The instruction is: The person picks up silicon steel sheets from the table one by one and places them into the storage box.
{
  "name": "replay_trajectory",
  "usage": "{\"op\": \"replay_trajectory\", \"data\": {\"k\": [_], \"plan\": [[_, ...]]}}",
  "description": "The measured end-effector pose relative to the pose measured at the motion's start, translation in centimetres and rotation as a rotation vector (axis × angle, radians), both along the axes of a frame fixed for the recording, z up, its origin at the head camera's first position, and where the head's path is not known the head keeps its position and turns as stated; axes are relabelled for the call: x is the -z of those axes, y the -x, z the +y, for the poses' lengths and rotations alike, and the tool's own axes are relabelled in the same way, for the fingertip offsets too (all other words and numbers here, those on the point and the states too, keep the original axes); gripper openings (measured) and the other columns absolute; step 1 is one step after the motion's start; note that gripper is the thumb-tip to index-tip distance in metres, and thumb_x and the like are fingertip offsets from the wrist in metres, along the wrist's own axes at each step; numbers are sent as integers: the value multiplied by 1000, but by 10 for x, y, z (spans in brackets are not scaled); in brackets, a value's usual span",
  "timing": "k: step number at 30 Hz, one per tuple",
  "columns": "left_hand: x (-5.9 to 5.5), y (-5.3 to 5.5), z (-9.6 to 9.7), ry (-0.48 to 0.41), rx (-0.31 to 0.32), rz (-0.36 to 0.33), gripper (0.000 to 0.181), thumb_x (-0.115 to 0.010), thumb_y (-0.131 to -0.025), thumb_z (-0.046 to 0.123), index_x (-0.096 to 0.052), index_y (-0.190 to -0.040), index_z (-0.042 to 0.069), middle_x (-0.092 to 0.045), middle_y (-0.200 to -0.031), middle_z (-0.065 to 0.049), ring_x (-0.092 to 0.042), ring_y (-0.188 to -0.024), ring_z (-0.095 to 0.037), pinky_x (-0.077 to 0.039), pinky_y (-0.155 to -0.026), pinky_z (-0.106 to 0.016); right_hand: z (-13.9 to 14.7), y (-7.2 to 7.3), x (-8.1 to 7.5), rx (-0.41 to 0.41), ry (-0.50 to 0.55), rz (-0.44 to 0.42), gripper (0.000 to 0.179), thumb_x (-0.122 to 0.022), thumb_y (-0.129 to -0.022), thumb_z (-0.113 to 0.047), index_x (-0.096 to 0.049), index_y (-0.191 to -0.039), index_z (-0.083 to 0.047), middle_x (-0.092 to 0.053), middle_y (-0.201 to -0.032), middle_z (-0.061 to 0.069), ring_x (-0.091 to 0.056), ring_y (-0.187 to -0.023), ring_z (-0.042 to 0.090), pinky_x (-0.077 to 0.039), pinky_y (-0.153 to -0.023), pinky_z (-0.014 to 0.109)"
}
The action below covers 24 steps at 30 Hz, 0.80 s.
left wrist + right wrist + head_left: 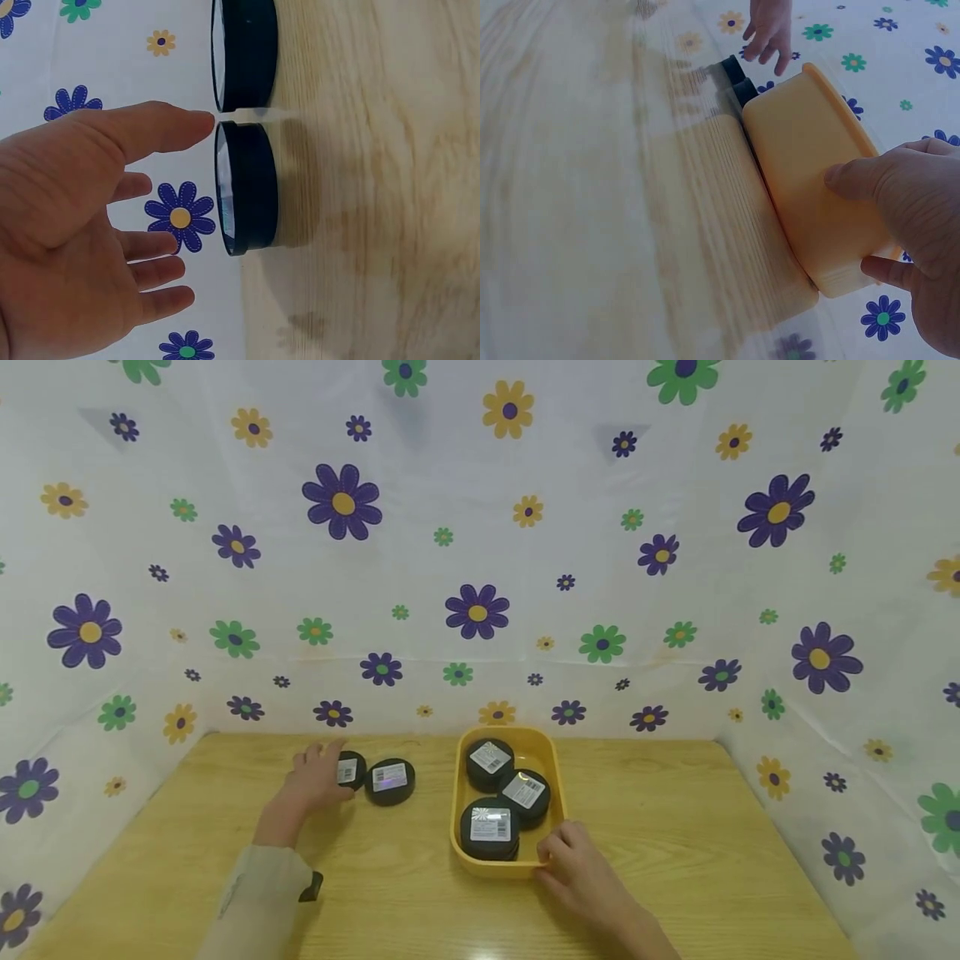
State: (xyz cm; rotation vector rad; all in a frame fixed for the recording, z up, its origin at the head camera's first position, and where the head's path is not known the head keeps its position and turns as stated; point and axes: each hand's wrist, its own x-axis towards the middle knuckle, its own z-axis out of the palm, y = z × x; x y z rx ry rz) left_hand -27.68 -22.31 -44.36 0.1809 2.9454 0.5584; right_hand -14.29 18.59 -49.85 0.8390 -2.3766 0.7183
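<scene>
My left hand (311, 781) is over the leftmost black round tin (354, 770), partly covering it. In the left wrist view the left hand (82, 217) has its fingers spread, with the thumb tip near the top edge of the closer tin (256, 187). A second black tin (390, 782), also with a white label, lies just to its right. At the near right corner of a yellow tub (454, 802), my right hand (581, 870) grips the rim. Its thumb lies against the tub's outer wall (810, 165) in the right wrist view.
Inside the tub are several black tins, among them one at the back (490, 763), one at the right (525, 797) and a stack at the front (489, 831). A flower-print cloth (420, 568) hangs behind and beside the wooden table (675, 843).
</scene>
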Motion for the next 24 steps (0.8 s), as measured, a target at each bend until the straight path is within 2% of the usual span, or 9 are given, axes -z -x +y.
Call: {"op": "replay_trajectory", "data": {"k": [10, 17, 24], "plan": [[16, 14, -2, 17, -26, -60, 87, -68, -88, 21, -15, -153, -2, -15, -145, -46, -14, -133, -64, -24, -103, -74, 1, -2, -1, 18, -17, -53, 32, -85, -73, -9, -58, -89, -17, -43, -93, -9, -43, -91, 7, -46, -75, 24], [18, 9, 2, 0, -23, -88, 87, -62, -89, 21, -8, -155, 0, -14, -147, -45, -15, -133, -64, -22, -105, -74, 1, -2, 0, 20, -20, -59, 32, -84, -74, -10, -57, -89, -19, -43, -93, -10, -42, -91, 6, -45, -75, 24], [22, 7, 6, 15, -31, -33, 81, -58, -91, 23, -14, -153, -3, -20, -144, -44, -22, -129, -62, -25, -104, -73, 1, -2, -2, 19, -25, -77, 28, -83, -76, -11, -59, -90, -17, -44, -94, -10, -43, -92, 7, -46, -78, 26]]}}
